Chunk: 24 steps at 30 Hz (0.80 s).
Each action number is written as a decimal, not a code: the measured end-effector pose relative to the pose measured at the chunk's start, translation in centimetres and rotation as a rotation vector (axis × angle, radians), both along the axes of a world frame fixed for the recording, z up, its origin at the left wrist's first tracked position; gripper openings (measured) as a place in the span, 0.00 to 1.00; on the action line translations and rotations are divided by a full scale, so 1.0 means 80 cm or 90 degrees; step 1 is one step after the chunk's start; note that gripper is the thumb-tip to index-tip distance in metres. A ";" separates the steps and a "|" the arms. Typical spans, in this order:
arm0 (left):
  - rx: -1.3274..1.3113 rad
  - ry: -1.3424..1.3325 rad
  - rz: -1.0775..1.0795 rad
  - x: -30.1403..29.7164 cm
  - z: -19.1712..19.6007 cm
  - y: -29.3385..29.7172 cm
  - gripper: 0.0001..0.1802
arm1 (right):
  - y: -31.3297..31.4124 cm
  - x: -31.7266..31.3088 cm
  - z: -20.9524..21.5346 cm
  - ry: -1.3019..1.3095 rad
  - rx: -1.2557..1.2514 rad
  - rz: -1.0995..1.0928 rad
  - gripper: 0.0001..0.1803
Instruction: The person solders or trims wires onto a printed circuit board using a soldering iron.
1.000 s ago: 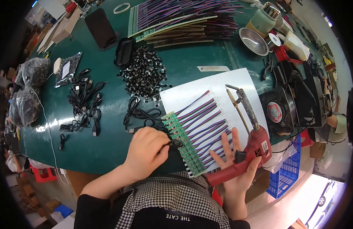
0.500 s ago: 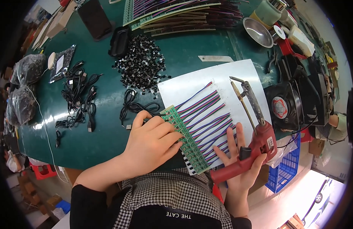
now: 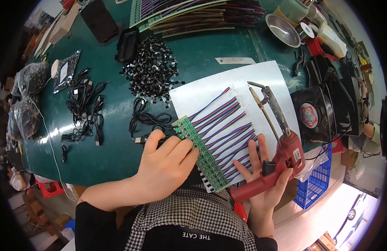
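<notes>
A green circuit board strip (image 3: 204,155) lies aslant on a white sheet (image 3: 264,75), with rows of thin multicoloured wires (image 3: 220,121) fanning out from its right side. My left hand (image 3: 166,161) is bent at the board's left edge, with fingers curled down and their tips partly hidden. A black USB cable (image 3: 148,117) runs beside and under these fingers; whether they grip it is unclear. My right hand (image 3: 264,184) holds a red soldering gun (image 3: 269,178) at the thumb, its tip pointing up and away. The other fingers of that hand stretch over the wires.
Beyond the sheet lie a heap of small black parts (image 3: 151,69) and a blade (image 3: 234,60). Coiled black cables (image 3: 82,104) are at left. More wired boards (image 3: 193,21) are stacked at the back. A black fan (image 3: 313,115) and a metal bowl (image 3: 282,30) stand at right.
My left hand has drawn slightly down, its fingers more curled, and the cable beside it has shifted. The view has moved slightly. My right hand keeps its hold on the soldering gun.
</notes>
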<state>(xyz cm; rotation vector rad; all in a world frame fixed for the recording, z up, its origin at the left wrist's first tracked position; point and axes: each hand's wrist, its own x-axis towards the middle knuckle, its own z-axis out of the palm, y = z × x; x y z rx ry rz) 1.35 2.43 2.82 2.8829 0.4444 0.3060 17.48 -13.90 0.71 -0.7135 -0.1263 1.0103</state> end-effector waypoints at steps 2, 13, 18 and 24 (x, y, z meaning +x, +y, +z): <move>-0.016 -0.093 0.033 0.002 -0.008 0.000 0.10 | -0.001 -0.001 -0.001 0.000 -0.003 -0.001 0.40; -0.153 -0.074 0.094 0.013 -0.006 0.000 0.07 | 0.003 -0.002 0.007 -0.003 -0.074 -0.009 0.47; -0.077 -0.067 0.112 0.016 -0.017 -0.009 0.10 | 0.003 -0.003 0.008 -0.012 -0.072 -0.011 0.46; -0.015 -0.100 0.105 0.017 -0.031 -0.014 0.08 | 0.000 -0.005 0.009 -0.018 -0.070 -0.016 0.45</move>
